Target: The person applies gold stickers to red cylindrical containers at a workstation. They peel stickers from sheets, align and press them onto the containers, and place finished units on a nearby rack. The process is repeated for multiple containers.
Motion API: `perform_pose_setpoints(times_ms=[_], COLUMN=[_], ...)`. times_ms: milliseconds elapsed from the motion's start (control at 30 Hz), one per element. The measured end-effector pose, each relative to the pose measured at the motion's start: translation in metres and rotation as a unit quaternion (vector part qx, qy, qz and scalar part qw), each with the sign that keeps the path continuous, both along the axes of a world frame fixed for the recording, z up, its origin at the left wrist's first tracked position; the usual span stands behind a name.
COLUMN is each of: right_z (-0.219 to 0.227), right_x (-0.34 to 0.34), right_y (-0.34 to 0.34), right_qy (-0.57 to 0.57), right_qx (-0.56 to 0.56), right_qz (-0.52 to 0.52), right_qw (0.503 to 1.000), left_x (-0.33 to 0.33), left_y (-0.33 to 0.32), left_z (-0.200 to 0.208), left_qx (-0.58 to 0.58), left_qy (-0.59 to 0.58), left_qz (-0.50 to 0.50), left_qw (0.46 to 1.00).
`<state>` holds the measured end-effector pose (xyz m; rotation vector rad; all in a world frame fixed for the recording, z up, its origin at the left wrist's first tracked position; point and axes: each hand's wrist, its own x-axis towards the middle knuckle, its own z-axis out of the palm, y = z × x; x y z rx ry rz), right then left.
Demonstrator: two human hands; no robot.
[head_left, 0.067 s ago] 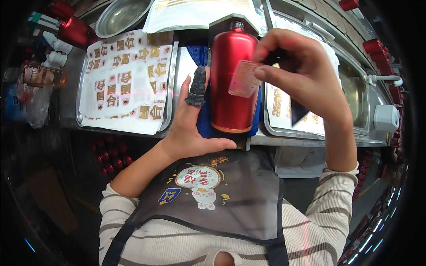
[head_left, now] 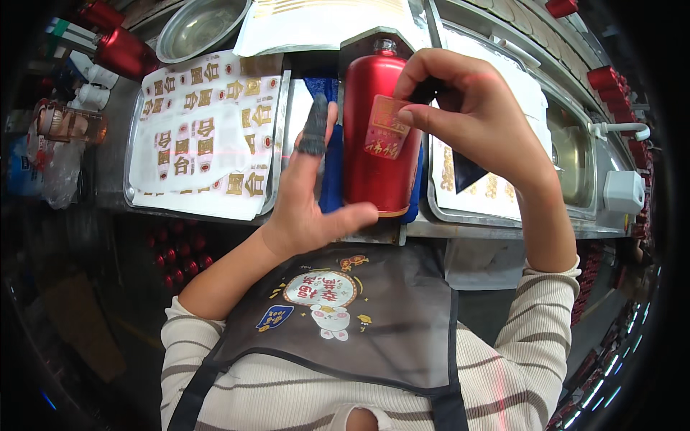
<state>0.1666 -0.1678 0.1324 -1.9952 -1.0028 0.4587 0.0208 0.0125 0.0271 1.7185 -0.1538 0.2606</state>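
A glossy red bottle (head_left: 374, 165) lies on a blue cloth (head_left: 332, 172) on the steel bench, neck pointing away from me. My left hand (head_left: 305, 201) steadies it from the left: the thumb rests at its base and a finger with a dark finger cot stands up beside it. My right hand (head_left: 474, 115) pinches a small clear label with gold print (head_left: 387, 128) between thumb and fingers and holds it against the bottle's upper side.
A tray of gold-and-red label sheets (head_left: 205, 136) lies left. Another label sheet (head_left: 489, 183) is to the right, beside a steel sink (head_left: 575, 161). A steel bowl (head_left: 198, 29) and more red bottles (head_left: 122, 50) stand at the back left.
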Motion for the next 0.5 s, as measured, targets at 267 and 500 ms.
perform_pose_setpoints(times_ms=[267,500], right_z=[-0.015,-0.039], right_x=[0.0,-0.034], right_y=[0.004,-0.006], right_qy=[-0.042,0.072], right_qx=[0.007,0.097], right_qz=[-0.06,-0.228], right_qw=[0.997,0.966], left_x=[0.036,0.03], left_y=[-0.015,-0.011], left_z=[0.004,-0.001], left_qx=[-0.167,-0.224], left_qy=[0.073,0.069], left_qz=[0.057,0.063], left_qw=[0.982,0.97])
